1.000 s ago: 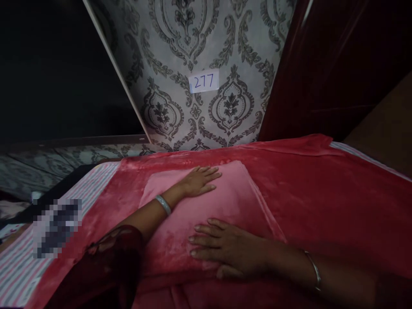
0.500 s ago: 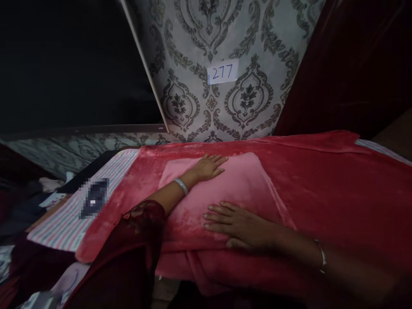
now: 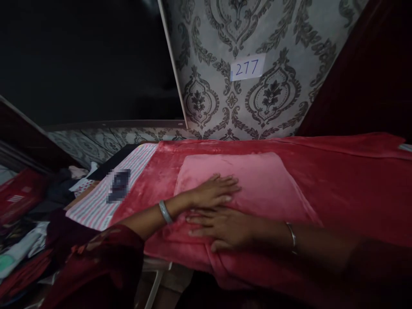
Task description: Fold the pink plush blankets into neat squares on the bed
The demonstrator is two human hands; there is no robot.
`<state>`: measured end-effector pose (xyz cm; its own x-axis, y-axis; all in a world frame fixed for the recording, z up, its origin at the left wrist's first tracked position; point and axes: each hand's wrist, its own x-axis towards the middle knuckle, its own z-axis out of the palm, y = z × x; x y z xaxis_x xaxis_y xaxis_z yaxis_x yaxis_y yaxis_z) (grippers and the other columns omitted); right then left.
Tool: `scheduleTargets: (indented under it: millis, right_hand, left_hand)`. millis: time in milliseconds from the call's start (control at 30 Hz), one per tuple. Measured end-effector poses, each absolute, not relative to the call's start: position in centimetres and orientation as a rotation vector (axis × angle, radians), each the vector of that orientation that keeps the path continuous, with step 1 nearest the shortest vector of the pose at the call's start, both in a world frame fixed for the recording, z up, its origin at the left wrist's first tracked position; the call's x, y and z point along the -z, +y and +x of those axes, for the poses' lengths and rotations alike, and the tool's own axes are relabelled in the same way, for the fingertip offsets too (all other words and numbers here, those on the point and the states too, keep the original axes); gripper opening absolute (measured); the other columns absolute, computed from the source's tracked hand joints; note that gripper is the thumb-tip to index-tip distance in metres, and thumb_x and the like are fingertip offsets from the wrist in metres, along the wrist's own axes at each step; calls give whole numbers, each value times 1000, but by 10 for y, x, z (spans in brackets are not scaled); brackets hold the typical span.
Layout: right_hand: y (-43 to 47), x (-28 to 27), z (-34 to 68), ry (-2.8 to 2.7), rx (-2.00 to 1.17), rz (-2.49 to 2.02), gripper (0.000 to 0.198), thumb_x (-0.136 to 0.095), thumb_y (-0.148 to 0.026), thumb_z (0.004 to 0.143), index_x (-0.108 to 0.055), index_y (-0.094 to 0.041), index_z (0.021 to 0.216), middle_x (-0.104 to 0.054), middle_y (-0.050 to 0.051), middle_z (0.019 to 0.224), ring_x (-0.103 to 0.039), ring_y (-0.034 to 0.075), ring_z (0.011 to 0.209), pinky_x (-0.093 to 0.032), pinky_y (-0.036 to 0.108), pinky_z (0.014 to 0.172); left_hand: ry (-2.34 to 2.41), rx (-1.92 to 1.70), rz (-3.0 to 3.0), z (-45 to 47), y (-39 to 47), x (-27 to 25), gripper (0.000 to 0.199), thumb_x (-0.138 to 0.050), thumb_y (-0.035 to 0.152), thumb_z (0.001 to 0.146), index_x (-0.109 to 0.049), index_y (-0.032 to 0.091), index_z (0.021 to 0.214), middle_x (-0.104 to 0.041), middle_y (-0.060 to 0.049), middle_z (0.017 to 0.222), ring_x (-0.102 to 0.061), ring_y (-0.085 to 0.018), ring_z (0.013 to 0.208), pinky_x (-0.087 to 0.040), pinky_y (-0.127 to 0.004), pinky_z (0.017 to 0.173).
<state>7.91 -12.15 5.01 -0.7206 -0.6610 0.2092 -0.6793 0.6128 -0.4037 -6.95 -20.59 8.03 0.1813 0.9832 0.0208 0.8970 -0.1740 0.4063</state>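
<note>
Now, left grip (image 3: 213,192) open, flat across soft pink plush rectangle (image 3: 262,178); right grip (image 3: 225,227) open too, palm down just beside left; velvety red blanket (image 3: 354,184) around both, striped cloth (image 3: 93,209) off leftward.

Patterned wallpaper (image 3: 225,47) shows dimly beside 1 dark screen (image 3: 96,64).
</note>
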Motion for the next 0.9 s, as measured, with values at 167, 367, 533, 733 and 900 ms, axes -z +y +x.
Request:
scheduleTargets:
  millis: [167, 367, 533, 733, 900]
  right_hand:
    - [-122, -36, 81, -2845, -788, 1132, 59, -49, -44, 103, -37, -26, 158, -23, 6, 168, -16, 25, 156, -13, 51, 126]
    - [-120, -47, 80, -2877, -878, 1114, 60, -50, -44, 103, -34, -29, 159, -24, 5, 168, -10, 22, 157, -6, 49, 127]
    - [-119, -49, 79, -2905, -869, 1102, 60, -50, -46, 103, -35, -29, 159, -22, 3, 169, -5, 21, 157, -2, 49, 127]
    - [-120, -43, 81, -2872, -814, 1080, 57, -49, -46, 103, -38, -29, 157, -28, 5, 167, -11, 20, 157, -7, 49, 127]
    - [-119, -44, 84, -2804, -867, 1093, 61, -45, -47, 104, -32, -24, 160, -36, 8, 163, -18, 22, 155, -12, 50, 126]
  left_hand:
    - [1836, -229, 2372, -86, -206, -64, 59, -41, 51, 102, -34, 31, 157, -24, -5, 168, -13, -24, 157, -3, -56, 126]
    - [2146, -199, 2204, -151, -178, -62, 61, -35, 56, 102, -33, 32, 158, -24, -5, 169, -14, -31, 157, -6, -61, 124]
    - [2304, -348, 1846, -202, -174, -53, 62, -30, 55, 102, -43, 24, 154, -44, -7, 160, -36, -25, 150, -20, -46, 125]
    - [2414, -397, 1652, -216, -176, -49, 63, -26, 48, 104, -47, 12, 150, -45, -12, 158, -34, -22, 151, -20, -38, 126]
    - [2498, -298, 1679, -200, -189, -67, 61, -33, 48, 103, -37, 19, 157, -33, -11, 165, -22, -28, 155, -10, -54, 126]
